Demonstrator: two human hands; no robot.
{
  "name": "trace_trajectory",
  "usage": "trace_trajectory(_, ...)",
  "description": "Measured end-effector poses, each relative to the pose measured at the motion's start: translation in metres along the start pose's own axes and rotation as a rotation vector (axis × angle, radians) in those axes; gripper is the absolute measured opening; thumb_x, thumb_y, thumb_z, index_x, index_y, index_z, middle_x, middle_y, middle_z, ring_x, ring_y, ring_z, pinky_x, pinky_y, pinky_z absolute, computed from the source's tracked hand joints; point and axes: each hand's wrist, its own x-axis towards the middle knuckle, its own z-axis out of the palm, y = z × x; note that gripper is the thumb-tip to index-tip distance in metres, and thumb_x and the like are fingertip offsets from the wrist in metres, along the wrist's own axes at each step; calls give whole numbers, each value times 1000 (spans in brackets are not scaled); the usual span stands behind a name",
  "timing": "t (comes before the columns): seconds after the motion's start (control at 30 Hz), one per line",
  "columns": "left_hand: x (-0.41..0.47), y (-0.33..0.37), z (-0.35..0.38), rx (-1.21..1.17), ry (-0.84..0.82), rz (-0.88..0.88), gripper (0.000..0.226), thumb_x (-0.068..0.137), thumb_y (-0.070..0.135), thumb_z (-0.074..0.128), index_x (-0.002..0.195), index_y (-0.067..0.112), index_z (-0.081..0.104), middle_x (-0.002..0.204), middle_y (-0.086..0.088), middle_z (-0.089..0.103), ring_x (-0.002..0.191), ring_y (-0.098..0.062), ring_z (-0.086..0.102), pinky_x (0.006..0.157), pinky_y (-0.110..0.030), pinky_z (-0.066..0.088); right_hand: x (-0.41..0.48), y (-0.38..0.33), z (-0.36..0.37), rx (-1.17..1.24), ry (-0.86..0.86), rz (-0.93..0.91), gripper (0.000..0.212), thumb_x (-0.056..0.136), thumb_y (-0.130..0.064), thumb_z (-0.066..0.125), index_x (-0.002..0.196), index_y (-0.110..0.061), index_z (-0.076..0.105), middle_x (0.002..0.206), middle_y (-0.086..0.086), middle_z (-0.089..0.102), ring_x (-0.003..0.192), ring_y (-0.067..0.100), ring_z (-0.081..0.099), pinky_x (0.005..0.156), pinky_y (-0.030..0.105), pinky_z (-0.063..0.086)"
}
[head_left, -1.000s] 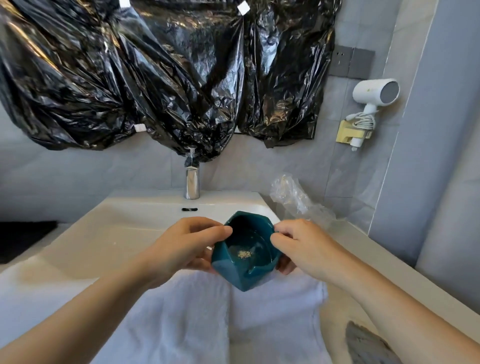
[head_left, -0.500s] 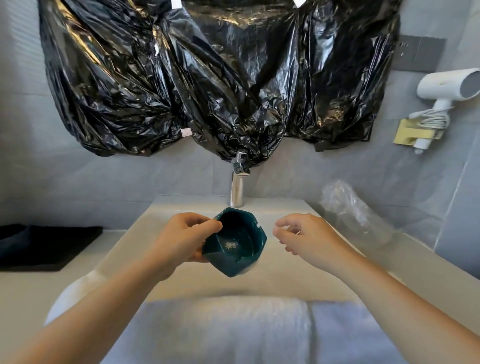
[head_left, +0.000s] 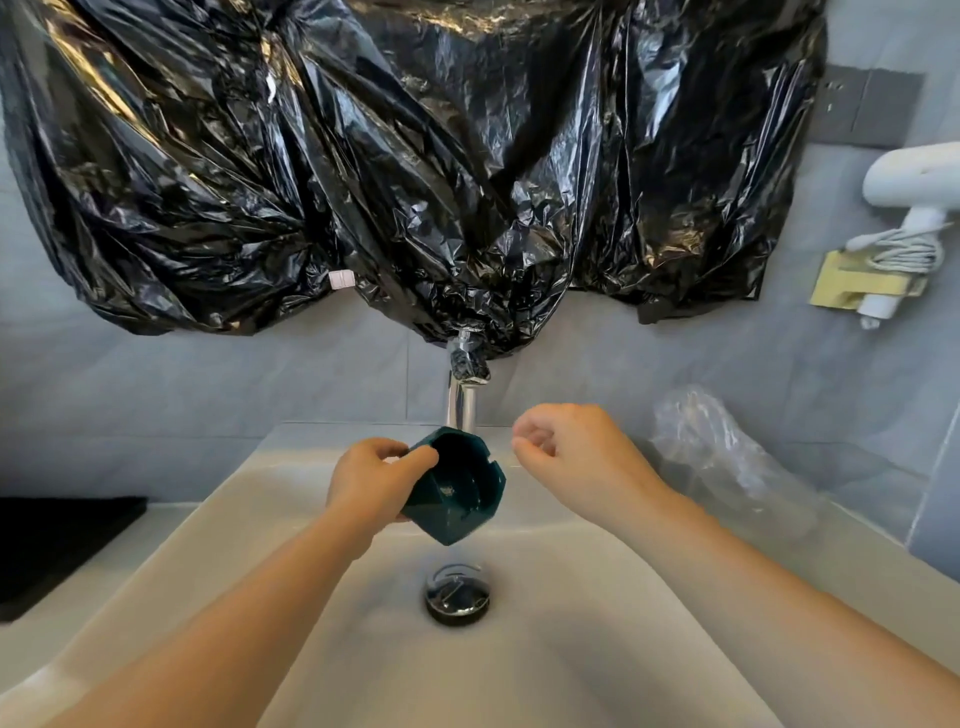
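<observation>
A person's two bare forearms reach out over a white sink basin (head_left: 597, 649), seen from above and behind the hands. The left hand (head_left: 371, 480) grips a small dark teal dish (head_left: 460, 493) with faceted sides and notches cut in its rim. The thumb lies across the near part of the rim and the fingers curl round the outside, under and behind the dish. The dish sits to the right of the left palm, held in the air and tipped so its opening faces back toward the person. A few pale specks cling to the inside of its bottom. The right hand (head_left: 566, 449) floats just right of the dish, not touching it. Its fingers are loosely curled toward the palm, thumb close to forefinger, and it holds nothing. Directly beyond the dish, between the two hands, stands a chrome faucet (head_left: 461, 410); the dish's far rim overlaps its base in this view. Below the hands and a little nearer the person, a round chrome drain plug (head_left: 457, 592) sits in the basin floor. Above and beyond both hands, crumpled black plastic bags (head_left: 415, 156) hang across the grey tiled wall, their lowest fold draped over the top of the faucet. To the right of the right hand, a crumpled clear plastic bag (head_left: 727, 467) lies on the counter against the wall. Far up to the right, a white hair dryer (head_left: 914, 182) hangs in a wall holder. Well to the left of the left arm lies a black mat (head_left: 57, 545).
</observation>
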Motion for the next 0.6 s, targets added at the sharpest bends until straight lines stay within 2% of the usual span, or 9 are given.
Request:
trace_trajectory(0.2, 10, -5, -10, -218, 18, -87, 22, 86, 26, 68, 96, 6, 67, 96, -20, 70, 88, -37, 69, 68, -43, 61, 50, -6, -2, 38, 120, -34, 17, 92, -31, 61, 100, -19, 69, 92, 0, 70, 85, 19, 64, 79, 35, 54)
trace_trajectory(0.3, 12, -8, -8, -248, 6, -73, 22, 86, 27, 69, 96, 8, 66, 96, -18, 71, 88, -35, 69, 67, -41, 61, 73, -21, -4, 145, 144, -24, 29, 93, -33, 61, 113, -14, 67, 93, 3, 73, 89, 17, 64, 83, 32, 51)
trace_trajectory(0.37, 13, -9, -6, -248, 9, -55, 26, 85, 28, 71, 101, 8, 66, 97, -16, 71, 89, -34, 69, 67, -41, 62, 84, -29, -4, 156, 161, -42, 33, 92, -34, 63, 106, -4, 69, 87, 7, 74, 84, 18, 66, 82, 34, 52)
trace_trajectory(0.43, 13, -10, -5, -243, 11, -50, 30, 84, 30, 72, 105, 9, 66, 97, -15, 70, 90, -33, 69, 67, -42, 62, 91, -31, -4, 137, 197, -40, 41, 89, -36, 66, 95, 5, 68, 85, 15, 72, 84, 28, 66, 80, 38, 53)
trace_trajectory(0.47, 13, -10, -4, -244, 7, -52, 30, 84, 30, 72, 105, 10, 66, 98, -14, 70, 90, -33, 69, 68, -42, 62, 93, -30, -5, 140, 219, -27, 42, 88, -37, 68, 96, 4, 67, 86, 16, 71, 85, 30, 65, 79, 39, 53)
trace_trajectory(0.6, 11, -8, 0, -263, -12, -37, 27, 84, 30, 71, 103, 12, 66, 98, -13, 70, 91, -32, 68, 66, -39, 62, 103, -27, -9, 141, 255, -20, 28, 84, -35, 74, 96, -11, 65, 81, 3, 68, 82, 18, 62, 72, 31, 49)
